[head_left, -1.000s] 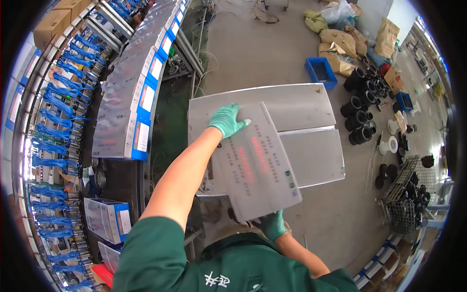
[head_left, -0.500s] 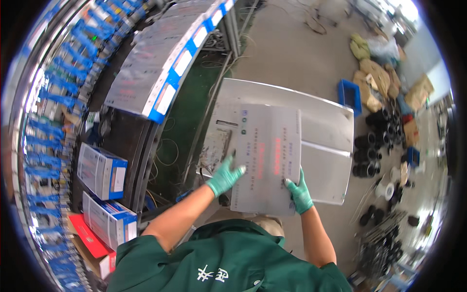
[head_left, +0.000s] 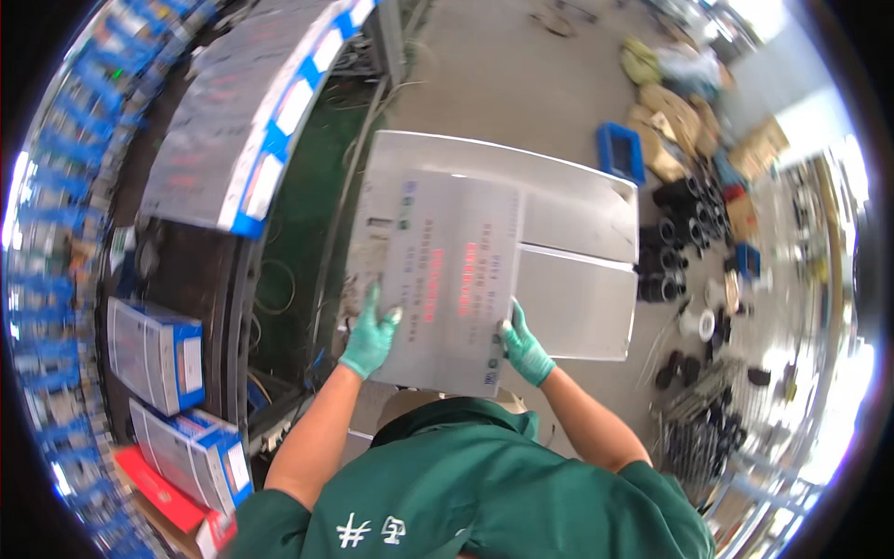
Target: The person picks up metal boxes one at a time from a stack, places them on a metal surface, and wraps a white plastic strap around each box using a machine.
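Note:
A flat grey rectangular sheet [head_left: 447,307], printed in red, blue and green, lies lengthwise in front of me over a metal table [head_left: 577,303]. At its left edge is my left hand [head_left: 370,343] in a green glove, the thumb over the border and the fingers pointing up alongside it. My right hand [head_left: 528,349], gloved too, grips the right edge with its thumb on top. The fingertips beneath the sheet are hidden. The sheet's near end reaches past the table's near edge toward my body.
On the left, a rack [head_left: 270,140] bears similar grey sheets. Below it stand two blue-and-white boxes [head_left: 154,354] and a red carton [head_left: 158,489]. To the right are a blue bin [head_left: 620,154], black cylindrical parts [head_left: 661,252], a white spool [head_left: 697,324] and sacks [head_left: 666,121].
My left hand, spread apart from the sheet before, has come in to its left edge. My right hand stays at the right edge. The whole view has shifted.

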